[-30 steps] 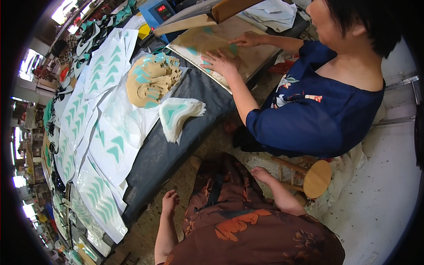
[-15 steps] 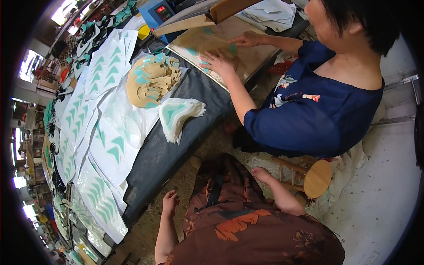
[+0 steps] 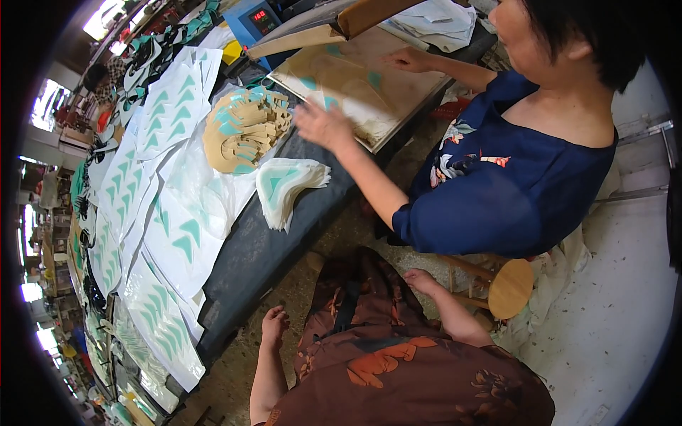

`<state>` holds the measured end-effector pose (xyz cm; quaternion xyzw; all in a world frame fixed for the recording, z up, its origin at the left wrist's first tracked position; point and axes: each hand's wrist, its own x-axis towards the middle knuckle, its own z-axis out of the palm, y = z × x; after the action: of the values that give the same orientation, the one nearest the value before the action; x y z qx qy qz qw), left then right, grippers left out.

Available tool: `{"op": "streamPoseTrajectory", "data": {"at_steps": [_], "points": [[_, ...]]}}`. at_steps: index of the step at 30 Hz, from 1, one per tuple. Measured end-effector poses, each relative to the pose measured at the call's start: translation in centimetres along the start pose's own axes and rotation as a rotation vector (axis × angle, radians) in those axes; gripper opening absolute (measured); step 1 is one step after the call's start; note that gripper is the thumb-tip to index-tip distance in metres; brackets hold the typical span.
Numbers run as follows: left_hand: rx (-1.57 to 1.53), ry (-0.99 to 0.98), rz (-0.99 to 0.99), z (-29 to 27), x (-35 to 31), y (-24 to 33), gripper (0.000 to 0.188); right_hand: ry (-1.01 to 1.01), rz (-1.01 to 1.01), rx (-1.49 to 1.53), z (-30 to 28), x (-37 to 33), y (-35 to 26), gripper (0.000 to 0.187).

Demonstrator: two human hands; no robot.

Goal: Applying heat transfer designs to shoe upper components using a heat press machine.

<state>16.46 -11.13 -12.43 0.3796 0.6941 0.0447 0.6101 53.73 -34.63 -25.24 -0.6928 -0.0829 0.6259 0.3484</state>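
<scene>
My left hand (image 3: 275, 325) hangs low by the dark-covered table's near edge, its fingers curled in with nothing visible in them. On the other side of my brown flowered clothing, my right hand (image 3: 422, 281) hangs loosely, fingers slightly bent and apart, holding nothing. Neither hand touches the work. On the table a stack of white curved pieces with green shapes (image 3: 288, 186) lies nearest. Behind it is a pile of tan pieces with green patches (image 3: 241, 131). A co-worker stands at a press bed (image 3: 355, 82), where green patches lie under a tan translucent sheet.
White sheets with green chevrons (image 3: 186, 238) spread over the table (image 3: 284, 248). A blue machine with a lit display (image 3: 256, 23) stands at the back, its tan-edged upper plate (image 3: 298, 41) raised. A wooden stool (image 3: 511, 287) is at the right, near the white wall (image 3: 604, 319).
The co-worker's left hand has lifted off the press bed and moved left towards the tan pile, blurred. The other hand has shifted right. My own hands have not moved.
</scene>
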Motion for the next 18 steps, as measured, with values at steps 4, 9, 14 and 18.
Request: {"op": "streamPoseTrajectory", "data": {"at_steps": [4, 9, 14, 18], "points": [[-0.007, -0.003, -0.008, -0.05, -0.02, -0.1, 0.023, 0.004, 0.033, -0.023, 0.03, -0.14, -0.16, 0.022], [0.003, 0.0, -0.001, 0.2, -0.27, 0.24, 0.023, 0.005, 0.017, 0.026, -0.17, 0.34, 0.67, 0.02], [0.003, 0.014, -0.005, 0.62, -0.62, 0.56, 0.023, 0.005, -0.002, 0.022, -0.29, 0.17, 0.64, 0.018], [-0.025, -0.002, -0.007, 0.55, -0.56, 0.52, 0.023, 0.015, -0.032, -0.022, -0.25, 0.1, 0.39, 0.018]]}}
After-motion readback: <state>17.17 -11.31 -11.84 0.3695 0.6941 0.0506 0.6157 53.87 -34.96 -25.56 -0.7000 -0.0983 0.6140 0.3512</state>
